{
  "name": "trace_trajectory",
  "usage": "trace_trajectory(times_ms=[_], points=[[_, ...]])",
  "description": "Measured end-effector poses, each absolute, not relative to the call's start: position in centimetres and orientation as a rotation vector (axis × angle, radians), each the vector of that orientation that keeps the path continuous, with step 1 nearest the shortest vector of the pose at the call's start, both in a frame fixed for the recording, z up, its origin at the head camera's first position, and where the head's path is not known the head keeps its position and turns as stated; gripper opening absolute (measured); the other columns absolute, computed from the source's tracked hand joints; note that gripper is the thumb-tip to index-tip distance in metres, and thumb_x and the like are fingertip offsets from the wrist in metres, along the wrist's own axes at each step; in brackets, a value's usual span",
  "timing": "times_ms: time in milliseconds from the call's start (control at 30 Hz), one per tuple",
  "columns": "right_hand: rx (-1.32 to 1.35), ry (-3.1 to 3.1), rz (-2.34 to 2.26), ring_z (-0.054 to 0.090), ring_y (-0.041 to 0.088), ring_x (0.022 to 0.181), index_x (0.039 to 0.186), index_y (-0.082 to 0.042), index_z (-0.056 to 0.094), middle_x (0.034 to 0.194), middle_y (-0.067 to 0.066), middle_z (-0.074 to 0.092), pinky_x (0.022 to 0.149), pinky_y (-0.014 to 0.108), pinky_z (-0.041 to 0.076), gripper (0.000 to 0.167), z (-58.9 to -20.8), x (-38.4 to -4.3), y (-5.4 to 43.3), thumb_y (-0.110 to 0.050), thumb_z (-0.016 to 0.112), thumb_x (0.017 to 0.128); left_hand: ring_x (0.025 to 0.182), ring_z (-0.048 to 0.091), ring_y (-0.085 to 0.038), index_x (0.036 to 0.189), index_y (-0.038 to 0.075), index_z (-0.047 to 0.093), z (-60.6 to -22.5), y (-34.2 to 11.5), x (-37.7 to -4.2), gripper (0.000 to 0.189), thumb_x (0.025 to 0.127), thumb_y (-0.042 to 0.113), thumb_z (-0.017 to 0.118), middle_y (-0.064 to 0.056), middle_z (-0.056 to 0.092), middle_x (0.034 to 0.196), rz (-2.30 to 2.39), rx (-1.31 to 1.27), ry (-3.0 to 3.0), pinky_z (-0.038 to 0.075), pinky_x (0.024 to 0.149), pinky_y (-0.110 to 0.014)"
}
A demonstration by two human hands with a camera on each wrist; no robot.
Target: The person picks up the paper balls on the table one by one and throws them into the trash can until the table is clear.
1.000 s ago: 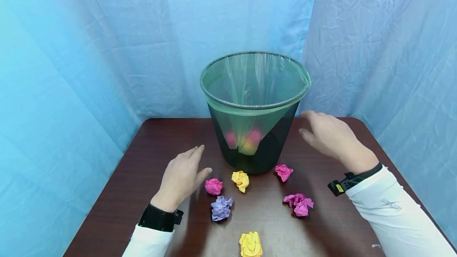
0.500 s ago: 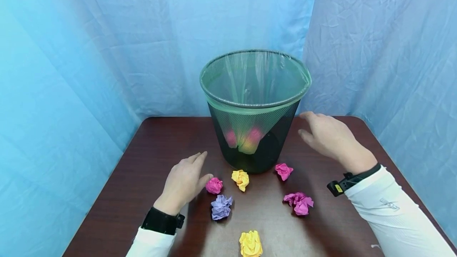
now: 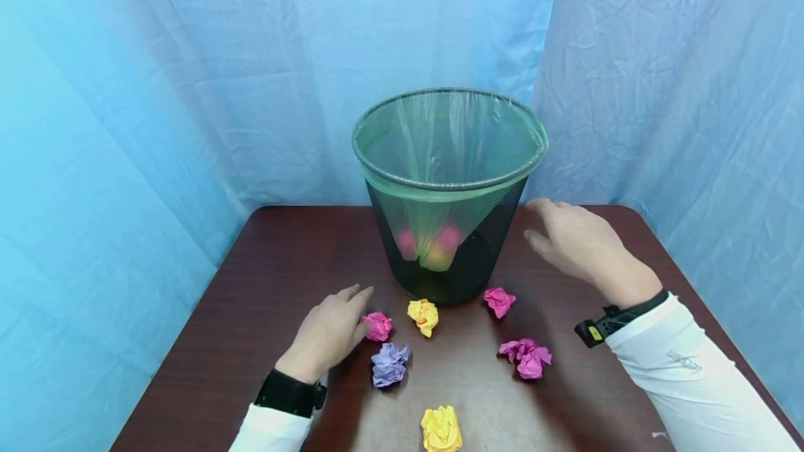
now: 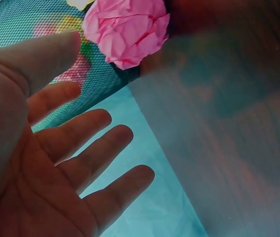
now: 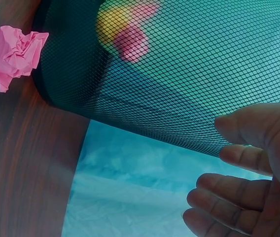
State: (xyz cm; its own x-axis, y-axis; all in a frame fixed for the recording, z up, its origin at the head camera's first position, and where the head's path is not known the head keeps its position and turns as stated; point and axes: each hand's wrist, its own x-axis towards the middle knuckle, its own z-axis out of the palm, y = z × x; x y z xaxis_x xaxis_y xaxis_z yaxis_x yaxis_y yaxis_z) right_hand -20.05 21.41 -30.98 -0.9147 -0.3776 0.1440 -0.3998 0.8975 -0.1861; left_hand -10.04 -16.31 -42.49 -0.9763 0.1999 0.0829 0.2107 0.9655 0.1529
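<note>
My left hand is over the table beside a crumpled pink paper ball, its thumb overlapping the ball's left edge in the head view. In the left wrist view the fingers are spread with nothing between them, and the pink ball shows just beyond the thumb. My right hand hovers to the right of the mesh wastebasket, fingers relaxed, holding nothing. A green liner bag covers the basket's rim, and pink and yellow balls show through the mesh near its bottom.
Around the basket's front on the brown table lie a yellow ball, a purple ball, a pink ball and a magenta paper piece. Another yellow ball is at the near edge. Blue curtains hang behind.
My left hand has come down and slightly right, toward the pink ball on the left. The right hand has stayed nearly still, and the paper balls have not moved.
</note>
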Motion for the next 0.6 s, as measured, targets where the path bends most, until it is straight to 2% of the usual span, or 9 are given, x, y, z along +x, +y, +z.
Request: trace_trajectory(times_ms=[600], points=[[0.615, -2.939, 0.318, 0.066, 0.044, 0.119, 0.143, 0.001, 0.055, 0.134, 0.028, 0.066, 0.096, 0.063, 0.054, 0.051, -31.2, -20.1, 21.3, -0.026, 0.063, 0.101, 0.125, 0.066, -0.036, 0.14, 0.017, 0.068, -44.6, -16.2, -9.9, 0.047, 0.095, 0.026, 0.079, -0.019, 0.064, 0.142, -0.299, -0.457, -3.109, 0.056, 0.102, -0.056]])
